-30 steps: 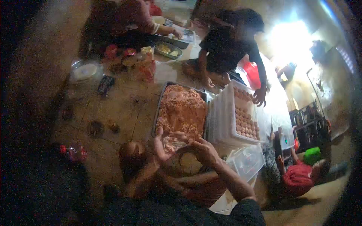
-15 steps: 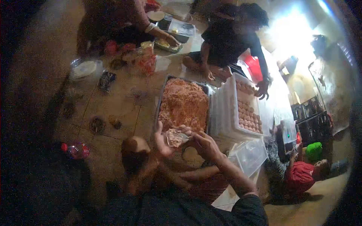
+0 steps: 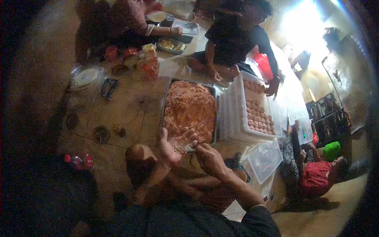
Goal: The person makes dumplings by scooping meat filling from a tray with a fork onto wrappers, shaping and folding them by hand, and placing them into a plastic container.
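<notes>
Palm up, my left hand (image 3: 172, 150) is at the near edge of a deep tray of reddish minced mixture (image 3: 190, 102), its fingers spread. Wet, shiny residue shows on its palm and fingers. Close by on the right, my right hand (image 3: 212, 160) is closed in a pinch, its fingertips pointing at the left palm. A small pale tip shows at those fingertips; what it belongs to is too blurred to tell.
Right of the tray, stacked white bins (image 3: 233, 114) hold rows of round meatballs (image 3: 258, 118); a co-worker's hand (image 3: 272, 87) rests at the rim. A clear plastic box (image 3: 265, 161) stands nearer. A red-capped bottle (image 3: 80, 161) lies left. Another person sits beyond, near a food tray (image 3: 171, 46).
The pinkish lump seen on my left palm no longer shows there. My right hand has shifted slightly left and down. The far person's hand has moved up from the food tray.
</notes>
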The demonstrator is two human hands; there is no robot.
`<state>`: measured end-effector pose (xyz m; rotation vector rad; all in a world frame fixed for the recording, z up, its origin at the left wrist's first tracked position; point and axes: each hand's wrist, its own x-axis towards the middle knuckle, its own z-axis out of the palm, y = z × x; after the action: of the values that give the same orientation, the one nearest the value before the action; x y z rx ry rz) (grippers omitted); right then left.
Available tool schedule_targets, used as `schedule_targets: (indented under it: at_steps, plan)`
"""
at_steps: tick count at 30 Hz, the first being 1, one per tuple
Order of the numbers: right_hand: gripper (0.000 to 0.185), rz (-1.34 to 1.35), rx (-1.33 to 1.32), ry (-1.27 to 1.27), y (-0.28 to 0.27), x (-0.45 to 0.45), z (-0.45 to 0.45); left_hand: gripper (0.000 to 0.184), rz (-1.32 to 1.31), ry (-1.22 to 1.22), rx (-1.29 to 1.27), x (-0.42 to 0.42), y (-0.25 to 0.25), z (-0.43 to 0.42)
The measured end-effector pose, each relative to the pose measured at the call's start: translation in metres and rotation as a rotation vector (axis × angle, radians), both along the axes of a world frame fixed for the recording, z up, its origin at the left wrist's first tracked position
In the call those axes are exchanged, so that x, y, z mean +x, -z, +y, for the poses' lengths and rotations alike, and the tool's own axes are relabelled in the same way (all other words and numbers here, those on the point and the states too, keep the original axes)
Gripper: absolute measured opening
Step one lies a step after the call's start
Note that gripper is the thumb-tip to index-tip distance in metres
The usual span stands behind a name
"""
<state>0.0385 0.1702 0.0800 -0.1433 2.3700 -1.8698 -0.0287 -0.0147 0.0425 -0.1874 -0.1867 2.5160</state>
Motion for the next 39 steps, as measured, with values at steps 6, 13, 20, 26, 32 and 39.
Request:
schedule_targets:
  at_steps: [6,13,20,26,32,39]
  plan:
    - [0.014,0.523,0.568,-0.332,-0.046,-0.019,0.018,0.101,0.02,0.255,-0.059,-0.004,0.009,-0.017]
    - [0.033,0.227,0.475,-0.211,-0.063,-0.019,0.026,0.103,0.182,0.16,-0.446,-0.001,0.02,-0.014]
    - [0.013,0.446,0.453,-0.081,-0.008,-0.011,0.026,0.1,0.06,0.103,-0.114,0.002,0.004,-0.01]
    - [0.014,0.536,0.513,0.016,0.022,-0.005,0.021,0.096,-0.039,-0.039,-0.201,0.002,0.013,0.0]
    - [0.017,0.562,0.603,-0.013,0.02,-0.005,0.034,0.098,-0.006,-0.115,-0.29,-0.004,0.032,0.006]
    - [0.016,0.632,0.521,-0.002,-0.056,-0.005,0.024,0.094,0.3,0.032,-0.071,0.0,-0.008,-0.01]
